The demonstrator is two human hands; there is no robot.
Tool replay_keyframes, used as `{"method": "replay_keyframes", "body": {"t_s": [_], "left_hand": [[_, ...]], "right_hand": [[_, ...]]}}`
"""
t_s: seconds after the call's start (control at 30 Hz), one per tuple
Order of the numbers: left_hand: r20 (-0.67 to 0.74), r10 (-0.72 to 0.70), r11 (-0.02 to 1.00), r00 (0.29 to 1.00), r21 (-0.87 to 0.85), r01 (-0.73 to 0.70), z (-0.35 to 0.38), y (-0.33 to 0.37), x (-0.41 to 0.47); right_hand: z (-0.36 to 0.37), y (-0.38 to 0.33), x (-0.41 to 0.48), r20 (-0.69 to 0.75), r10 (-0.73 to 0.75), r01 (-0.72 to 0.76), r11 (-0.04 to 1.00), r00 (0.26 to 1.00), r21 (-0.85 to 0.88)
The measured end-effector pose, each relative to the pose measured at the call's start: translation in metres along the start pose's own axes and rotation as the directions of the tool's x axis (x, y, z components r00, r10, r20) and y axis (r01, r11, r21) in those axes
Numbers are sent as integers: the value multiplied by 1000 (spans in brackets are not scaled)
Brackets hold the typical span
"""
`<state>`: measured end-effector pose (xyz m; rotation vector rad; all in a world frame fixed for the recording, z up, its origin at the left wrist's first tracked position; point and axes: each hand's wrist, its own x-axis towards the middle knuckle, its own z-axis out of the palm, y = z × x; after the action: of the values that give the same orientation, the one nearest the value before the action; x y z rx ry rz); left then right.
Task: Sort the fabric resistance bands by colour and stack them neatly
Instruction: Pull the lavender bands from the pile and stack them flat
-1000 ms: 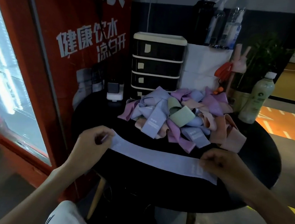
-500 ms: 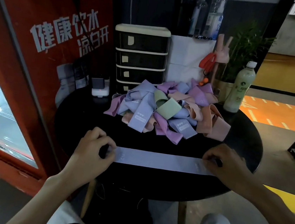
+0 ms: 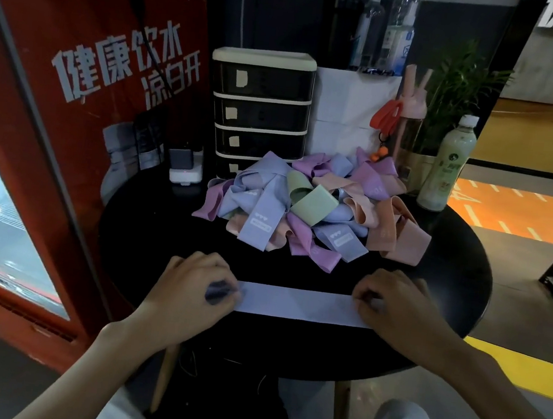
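A lavender-blue resistance band [image 3: 295, 302] lies stretched flat along the near part of the round black table [image 3: 148, 229]. My left hand [image 3: 190, 289] grips its left end with curled fingers. My right hand [image 3: 394, 309] pinches its right end. Behind the band sits a loose pile of bands [image 3: 303, 205] in lavender-blue, purple, peach and pale green, tangled together at the table's middle.
A black drawer unit [image 3: 260, 111] stands at the back of the table, with a white charger block [image 3: 185, 169] to its left. A pale drink bottle [image 3: 449, 163], a pink bottle and a potted plant stand at the back right. A red fridge [image 3: 55, 115] stands at the left.
The band went from held slanted above the table to lying flat and level on it. Both hands came down with it, still holding its ends.
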<state>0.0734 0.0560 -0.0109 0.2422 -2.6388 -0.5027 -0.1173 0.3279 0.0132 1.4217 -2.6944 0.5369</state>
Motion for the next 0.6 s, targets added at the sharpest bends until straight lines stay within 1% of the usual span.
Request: {"method": "replay_keyframes", "body": {"t_s": [0.07,0.17,0.23,0.37,0.43,0.6], "left_hand": [[-28,-39,999,999,5,39,-2,5,9],[-122,-92,996,988,-29,90,-5,10,28],[-107,-170,985,980,-21,168,-5,7,41],[-59,-294,955,954,-48,292,-2,-3,63],[-37,-344,939,938,-36,343,0,-3,71],[-37,-385,922,922,-45,383,5,-4,86]], "right_hand": [[2,-13,11,-38,-60,63,995,997,82],[14,-36,28,-91,-121,138,967,989,214],[28,-43,33,-106,-123,147,957,987,250],[45,-37,35,-119,-112,141,952,987,272],[46,-35,35,-130,-110,144,946,985,290],[47,-34,36,-136,-112,147,946,984,290]]}}
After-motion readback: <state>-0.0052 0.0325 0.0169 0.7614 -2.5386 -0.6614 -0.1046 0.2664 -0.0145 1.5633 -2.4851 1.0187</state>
